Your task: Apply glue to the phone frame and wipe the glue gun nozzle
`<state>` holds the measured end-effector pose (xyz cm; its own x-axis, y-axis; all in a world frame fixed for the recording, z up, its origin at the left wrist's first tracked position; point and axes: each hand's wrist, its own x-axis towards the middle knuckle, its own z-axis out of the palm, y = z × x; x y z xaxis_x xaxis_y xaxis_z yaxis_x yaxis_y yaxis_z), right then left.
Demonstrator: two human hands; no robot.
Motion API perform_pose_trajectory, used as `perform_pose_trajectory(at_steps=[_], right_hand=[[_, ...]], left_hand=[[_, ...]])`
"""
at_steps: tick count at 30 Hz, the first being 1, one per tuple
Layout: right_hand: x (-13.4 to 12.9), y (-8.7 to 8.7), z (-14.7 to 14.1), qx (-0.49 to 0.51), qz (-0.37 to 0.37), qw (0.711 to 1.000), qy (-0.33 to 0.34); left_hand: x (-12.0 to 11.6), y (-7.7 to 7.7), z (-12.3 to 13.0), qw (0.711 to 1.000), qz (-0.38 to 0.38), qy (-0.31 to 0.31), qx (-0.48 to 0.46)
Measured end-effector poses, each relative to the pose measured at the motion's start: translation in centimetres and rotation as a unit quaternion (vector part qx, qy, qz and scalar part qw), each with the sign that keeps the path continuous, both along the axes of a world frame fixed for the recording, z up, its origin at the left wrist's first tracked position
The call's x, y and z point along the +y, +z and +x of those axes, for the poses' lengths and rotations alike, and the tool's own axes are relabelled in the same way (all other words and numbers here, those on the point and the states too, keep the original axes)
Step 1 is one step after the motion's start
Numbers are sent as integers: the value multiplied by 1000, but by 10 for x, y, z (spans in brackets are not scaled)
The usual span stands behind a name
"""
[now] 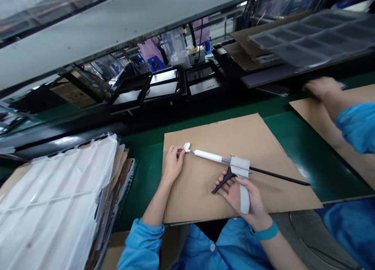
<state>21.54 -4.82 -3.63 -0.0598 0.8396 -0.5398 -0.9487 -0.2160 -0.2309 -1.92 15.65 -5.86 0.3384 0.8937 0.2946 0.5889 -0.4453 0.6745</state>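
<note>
Left hand (173, 164) pinches tissue (186, 147), apparently wiping nozzle (192, 151) beside it; right hand (233, 194) grips glue gun (240, 167); next, hold steady.

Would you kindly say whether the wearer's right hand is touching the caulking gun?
Touching: the head view shows the right hand holding the caulking gun, its thumb across the grey handle.

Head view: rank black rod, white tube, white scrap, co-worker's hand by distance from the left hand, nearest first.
1. White scrap: held by the left hand.
2. White tube: just right of the scrap.
3. Black rod: farther right, past the grey gun.
4. Co-worker's hand: farthest, upper right.
</note>
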Motion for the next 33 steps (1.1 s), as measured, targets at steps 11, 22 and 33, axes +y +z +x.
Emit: perform_pose_trajectory(at_steps=[11, 22, 33], right_hand=[[-2, -11, 0, 20, 29, 999, -10], [6, -14, 0, 8, 81, 996, 19], [21, -11, 5, -18, 98, 994, 34]], left_hand=[[-2, 5, 1, 1000, -5, -19, 15], [4, 21, 7, 999, 3, -32, 4], [28, 10, 5, 996, 44, 13, 77]])
